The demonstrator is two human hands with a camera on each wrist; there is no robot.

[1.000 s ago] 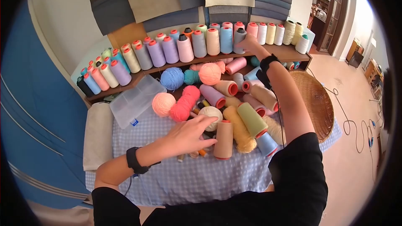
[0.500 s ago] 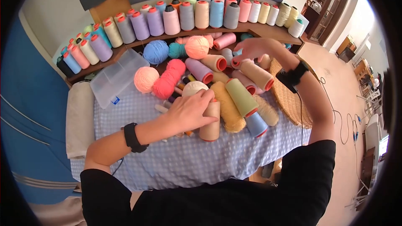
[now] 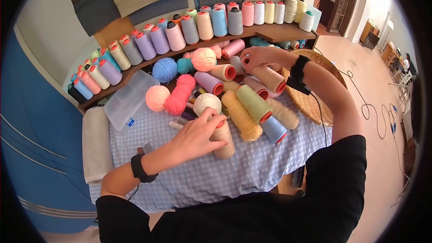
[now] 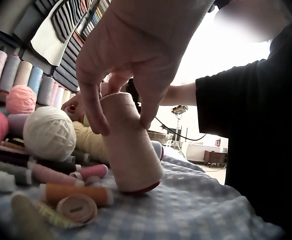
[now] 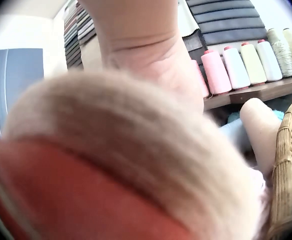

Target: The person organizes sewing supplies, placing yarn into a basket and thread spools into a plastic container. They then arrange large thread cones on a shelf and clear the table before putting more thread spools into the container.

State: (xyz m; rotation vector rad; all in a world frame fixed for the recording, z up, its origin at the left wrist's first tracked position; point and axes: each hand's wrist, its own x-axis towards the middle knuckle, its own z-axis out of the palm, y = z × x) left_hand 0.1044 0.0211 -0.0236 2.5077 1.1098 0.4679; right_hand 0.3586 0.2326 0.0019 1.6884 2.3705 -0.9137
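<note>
My left hand (image 3: 198,131) grips a beige thread cone (image 3: 225,144) near its top, fingers and thumb on opposite sides. In the left wrist view that beige cone (image 4: 128,150) leans, its red base low over the checked cloth. My right hand (image 3: 263,57) reaches into the pile at the back, fingers bent round a cone with a red end (image 3: 246,62), most of it hidden. Just below that hand lies another beige cone (image 3: 269,79), which fills much of the right wrist view. Beside the left hand sits a cream yarn ball (image 3: 207,104).
Upright thread cones (image 3: 190,30) line the curved shelf behind. Yellow yarn (image 3: 243,117), a green cone (image 3: 253,103) and a blue cone (image 3: 274,130) lie right of centre. A wicker basket (image 3: 319,103) stands at right, a clear plastic box (image 3: 130,99) at left. Small spools (image 4: 76,194) lie beside the held cone.
My right hand has come down from the grey cone on the shelf to the pile; the grey cone stays there. The left hand has taken hold of the beige cone, which now tilts.
</note>
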